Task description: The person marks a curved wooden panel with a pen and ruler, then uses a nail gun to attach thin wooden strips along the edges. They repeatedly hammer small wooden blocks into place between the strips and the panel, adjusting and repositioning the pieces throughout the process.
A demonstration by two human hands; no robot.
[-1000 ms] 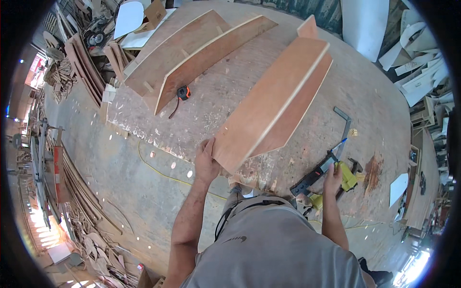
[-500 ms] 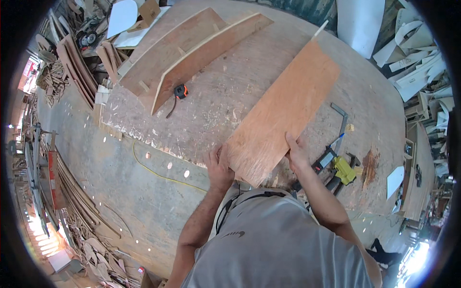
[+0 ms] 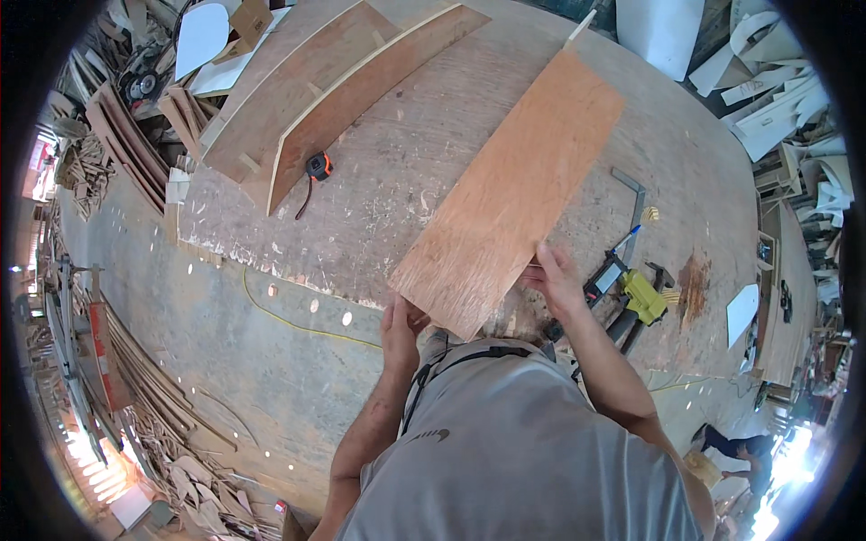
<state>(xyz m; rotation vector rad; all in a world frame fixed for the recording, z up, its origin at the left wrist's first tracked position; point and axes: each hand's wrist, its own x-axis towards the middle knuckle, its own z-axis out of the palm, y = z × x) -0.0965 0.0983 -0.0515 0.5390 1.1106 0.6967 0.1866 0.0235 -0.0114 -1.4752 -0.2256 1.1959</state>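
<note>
A long reddish-brown plywood board (image 3: 523,180) slants across the workbench in front of me, its near end close to my body. My left hand (image 3: 400,334) is closed at the board's near left corner, with some fingers hidden beneath. On its right edge, near the same end, my right hand (image 3: 555,281) grips the board, thumb on top and fingers partly under. A thin pale wood strip (image 3: 580,30) sticks out beyond the far end. To the right of my right hand lie a yellow-green power tool (image 3: 642,296), a blue-tipped pen (image 3: 629,238) and a metal square (image 3: 640,197).
A curved plywood frame (image 3: 361,95) stands on the workbench (image 3: 397,162) at the far left, beside an orange-and-black tape measure (image 3: 318,166). A yellow cord (image 3: 298,327) runs along the floor. Wood offcuts lie around; another person (image 3: 741,453) appears at lower right.
My left hand has slid from the board's left edge toward its near corner, fingers going underneath. The board's near end has swung slightly left. More of the other person shows.
</note>
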